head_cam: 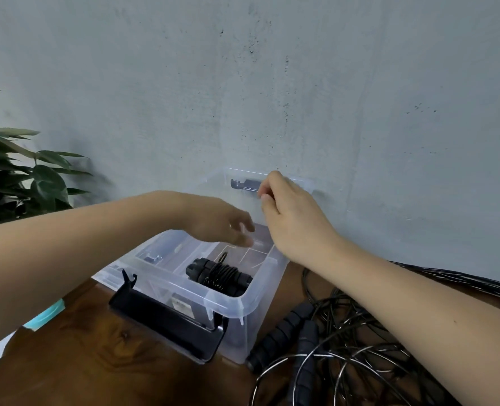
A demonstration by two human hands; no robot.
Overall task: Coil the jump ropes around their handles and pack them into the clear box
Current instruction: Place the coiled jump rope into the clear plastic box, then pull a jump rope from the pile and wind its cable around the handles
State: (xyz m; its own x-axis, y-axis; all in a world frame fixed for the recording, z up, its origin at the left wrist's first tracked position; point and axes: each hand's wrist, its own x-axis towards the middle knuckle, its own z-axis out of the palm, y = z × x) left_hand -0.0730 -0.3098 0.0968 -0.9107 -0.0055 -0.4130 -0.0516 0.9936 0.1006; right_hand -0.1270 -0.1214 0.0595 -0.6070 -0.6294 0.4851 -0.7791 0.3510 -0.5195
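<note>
The right hand is holding the lid of the clear box upright. Its grip is clamped on the lid's thin plastic, finger and thumb pinching just beside the lid's black latch. The lid is leaning back toward the wall beyond the grip, which I judge is keeping the box's mouth free for packing.

The left hand is hovering below that grip and to its left, over the open box. Its fingers are apart and relaxed and are holding nothing, so it seems to be either steadying the lid or reaching inside.

Directly beneath both hands, one coiled jump rope is lying in the box, its cord wound tightly round its handles so it is taking up little room. Nearer the person than the right grip, under that forearm, the loose jump ropes are sprawling in open loops on the tabletop. Their handles are lying just beside the box and are not yet coiled. The front latch is hanging open off the box's near end.
</note>
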